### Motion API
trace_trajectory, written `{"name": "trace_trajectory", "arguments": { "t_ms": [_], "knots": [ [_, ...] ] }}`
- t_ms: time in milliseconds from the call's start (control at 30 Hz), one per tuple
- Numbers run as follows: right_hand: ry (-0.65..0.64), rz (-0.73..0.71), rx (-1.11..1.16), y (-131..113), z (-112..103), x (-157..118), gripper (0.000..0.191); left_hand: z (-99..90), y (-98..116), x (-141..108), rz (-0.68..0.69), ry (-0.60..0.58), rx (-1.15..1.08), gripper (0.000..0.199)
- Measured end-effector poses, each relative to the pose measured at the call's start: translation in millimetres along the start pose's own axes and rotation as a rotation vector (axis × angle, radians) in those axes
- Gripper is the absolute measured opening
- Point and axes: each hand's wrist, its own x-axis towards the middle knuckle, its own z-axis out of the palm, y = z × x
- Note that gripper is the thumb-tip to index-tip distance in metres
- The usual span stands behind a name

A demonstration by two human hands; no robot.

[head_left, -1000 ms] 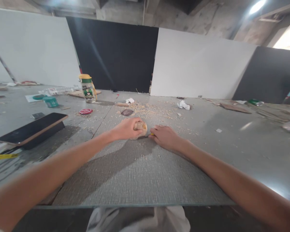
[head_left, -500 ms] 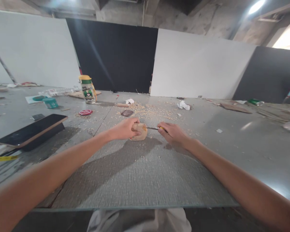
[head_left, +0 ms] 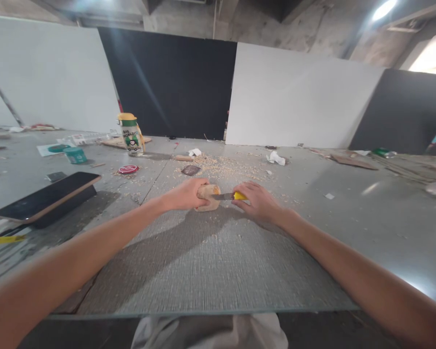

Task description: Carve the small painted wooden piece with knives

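My left hand (head_left: pixel 191 194) is closed around a pale wooden block (head_left: pixel 211 202) just above the grey table, at the middle of the view. In my right hand (head_left: pixel 255 199) is a knife (head_left: pixel 239 196) with a yellow handle, held between thumb and fingers. Its blade points left and its tip lies over the right side of the block. My left fingers hide part of the block, and my right palm covers the rear of the handle.
Wood shavings (head_left: pixel 236 168) and a small wooden stick (head_left: pixel 184 158) lie beyond my hands. A phone (head_left: pixel 51 196) on a stand, a teal cup (head_left: pixel 74 155) and a yellow-lidded bottle (head_left: pixel 131 135) stand left. Crumpled tissue (head_left: pixel 276 158) lies back right.
My right hand has shifted slightly left and turned, so the blade shows broader and more of the yellow handle is visible. My left hand still holds the block.
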Motion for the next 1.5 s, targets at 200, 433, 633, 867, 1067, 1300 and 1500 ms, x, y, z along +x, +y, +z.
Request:
{"name": "trace_trajectory", "arguments": {
  "t_ms": [200,433,633,867,1067,1300,1500],
  "knots": [
    [-0.017,-0.010,-0.017,-0.8,-2.1,1.7,0.037,-1.8,-0.8,-0.3,-0.004,-0.045,-0.030,0.027],
    [0.037,-0.044,-0.100,1.1,-3.6,2.0,0.040,-7.6,2.3,-1.3,0.028,-0.134,-0.083,0.030],
    [0.043,-0.100,-0.160,4.0,-6.0,3.3,0.045,-11.9,5.9,-1.8,0.059,-0.163,-0.087,0.025],
    [0.073,-0.122,-0.220,8.3,-6.8,3.7,0.042,-12.8,6.0,-1.0,0.066,-0.147,-0.075,0.032],
    [0.089,-0.139,-0.236,12.9,-9.7,2.6,0.040,-12.6,5.0,-1.5,0.024,-0.143,-0.052,0.036],
    [0.103,-0.149,-0.247,20.4,-7.7,0.7,0.035,-11.7,7.6,-0.7,0.042,-0.128,-0.015,0.036],
    [0.115,-0.155,-0.247,23.8,-4.7,0.4,0.036,-11.9,12.1,-1.0,0.026,-0.107,-0.007,0.041]
  ]
}}
